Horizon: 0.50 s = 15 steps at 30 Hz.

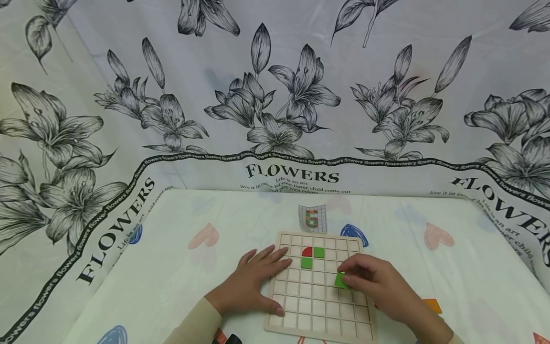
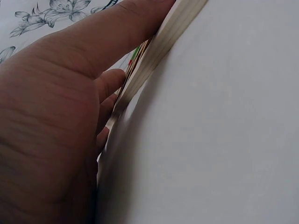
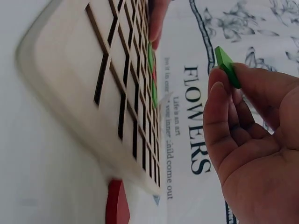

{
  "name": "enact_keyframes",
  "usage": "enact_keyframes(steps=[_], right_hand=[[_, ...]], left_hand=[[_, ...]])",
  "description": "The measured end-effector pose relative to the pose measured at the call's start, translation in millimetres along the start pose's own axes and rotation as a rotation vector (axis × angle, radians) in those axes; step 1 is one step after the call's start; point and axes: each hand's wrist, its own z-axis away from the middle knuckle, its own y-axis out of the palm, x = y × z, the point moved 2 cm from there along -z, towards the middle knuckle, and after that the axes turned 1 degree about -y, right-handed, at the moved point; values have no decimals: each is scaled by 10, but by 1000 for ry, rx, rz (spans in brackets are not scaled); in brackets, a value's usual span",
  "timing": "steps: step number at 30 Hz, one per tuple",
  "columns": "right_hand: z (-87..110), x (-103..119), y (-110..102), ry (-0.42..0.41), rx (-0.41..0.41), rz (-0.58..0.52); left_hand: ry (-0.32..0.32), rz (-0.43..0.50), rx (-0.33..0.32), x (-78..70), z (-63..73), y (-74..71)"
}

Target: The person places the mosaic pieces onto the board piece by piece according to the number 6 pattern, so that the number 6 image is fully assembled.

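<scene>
A wooden grid board point(image 1: 304, 306) lies on the table, divided into small square cells. Spread out at its left edge, my left hand point(image 1: 249, 285) rests its fingertips and thumb on the frame. My right hand point(image 1: 384, 284) pinches a green square tile point(image 1: 340, 281) between thumb and fingers, over the right half of the board. In the right wrist view that green tile point(image 3: 227, 68) is held tilted, apart from the grid. In the upper cells sit a red quarter-round tile point(image 1: 307, 252), a green tile point(image 1: 319, 252) to its right and another green tile point(image 1: 307, 263) below it.
Behind the board stands a small card point(image 1: 312, 219) printed with a coloured grid pattern. An orange tile point(image 1: 432, 305) lies beyond my right wrist. Beside the board, the right wrist view shows a red piece point(image 3: 117, 203). A black object point(image 1: 233, 339) pokes in at the bottom edge.
</scene>
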Motion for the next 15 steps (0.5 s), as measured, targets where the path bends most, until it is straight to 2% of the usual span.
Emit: enact_keyframes(steps=[15], right_hand=[[-380, 40, 323, -58, 42, 72]], left_hand=[[-9, -18, 14, -15, -4, -10]])
